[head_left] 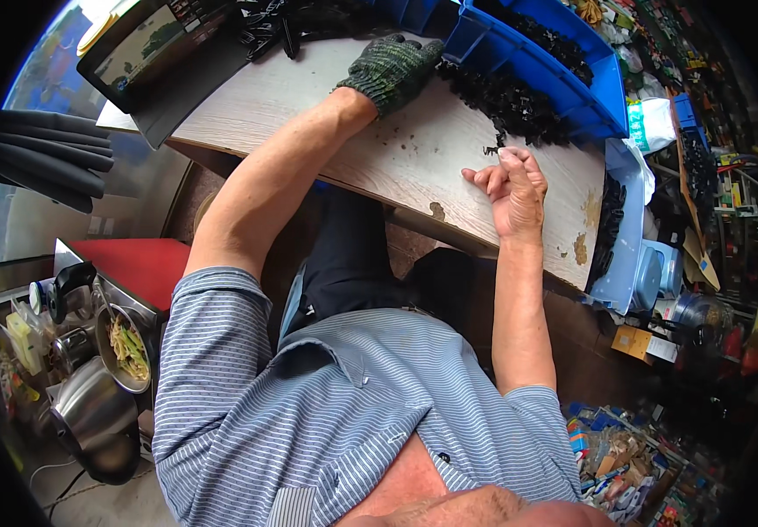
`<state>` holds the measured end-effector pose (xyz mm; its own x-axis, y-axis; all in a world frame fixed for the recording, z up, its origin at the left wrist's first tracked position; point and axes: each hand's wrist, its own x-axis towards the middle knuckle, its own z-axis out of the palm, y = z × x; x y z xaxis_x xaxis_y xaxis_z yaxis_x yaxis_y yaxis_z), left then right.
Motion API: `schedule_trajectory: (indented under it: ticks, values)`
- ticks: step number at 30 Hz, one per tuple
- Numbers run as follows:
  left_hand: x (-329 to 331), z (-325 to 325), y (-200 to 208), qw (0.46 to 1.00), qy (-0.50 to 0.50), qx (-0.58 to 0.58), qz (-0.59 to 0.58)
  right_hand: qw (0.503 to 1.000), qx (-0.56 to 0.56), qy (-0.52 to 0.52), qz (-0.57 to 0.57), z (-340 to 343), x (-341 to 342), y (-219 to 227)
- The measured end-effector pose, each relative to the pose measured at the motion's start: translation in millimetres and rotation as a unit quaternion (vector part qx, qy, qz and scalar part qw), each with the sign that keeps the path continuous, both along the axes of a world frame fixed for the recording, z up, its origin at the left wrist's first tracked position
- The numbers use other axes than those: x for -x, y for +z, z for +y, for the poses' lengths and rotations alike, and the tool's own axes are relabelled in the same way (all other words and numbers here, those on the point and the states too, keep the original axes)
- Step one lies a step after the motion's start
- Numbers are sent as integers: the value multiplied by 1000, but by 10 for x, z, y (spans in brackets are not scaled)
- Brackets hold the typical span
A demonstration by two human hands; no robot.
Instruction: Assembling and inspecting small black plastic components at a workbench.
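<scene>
Thumb and forefinger of the bare right hand (pixel 521 191) are pinched together on one small, spindly black piece (pixel 489 151), the other fingers loosely curled. Just beyond those fingertips begins one heap of jagged black parts (pixel 519 107), far too tangled to count, spilling along a table (pixel 423 180) of pale wood-grain laminate, its surface chipped to rough brown patches near and below the hand. Past the heap rises a blue plastic bin (pixel 611 101), straight-walled and ribbed, with more black parts inside. The left hand (pixel 392 75) wears one thick, ribbed knit glove in mottled dark green; its fingers reach the bin's near corner, and I can't tell whether they hold anything. To the right of the bare fingers, past the table edge, stands one pale-blue smooth plastic tub (pixel 630 233). Farthest off, behind the left elbow, is one round metal bowl (pixel 124 350) of food.
</scene>
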<state>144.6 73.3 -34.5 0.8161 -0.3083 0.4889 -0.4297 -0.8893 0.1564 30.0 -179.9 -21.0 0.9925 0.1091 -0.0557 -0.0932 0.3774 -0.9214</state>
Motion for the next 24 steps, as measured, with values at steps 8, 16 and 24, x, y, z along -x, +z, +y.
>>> schedule_trajectory:
  ticks: [8, 16, 24]
  values:
    - [237, 154, 20, 997, -17, -16, -70, 1000, -16, 5, 0, -12, -8, -8]
    - [489, 229, 44, 999, 28, -19, -7, 1000, -23, -2, -11, -2, 14, -3]
    - [990, -306, -74, 839, -89, 518, 140, 997, -64, -1, -30, 13, 26, -48]
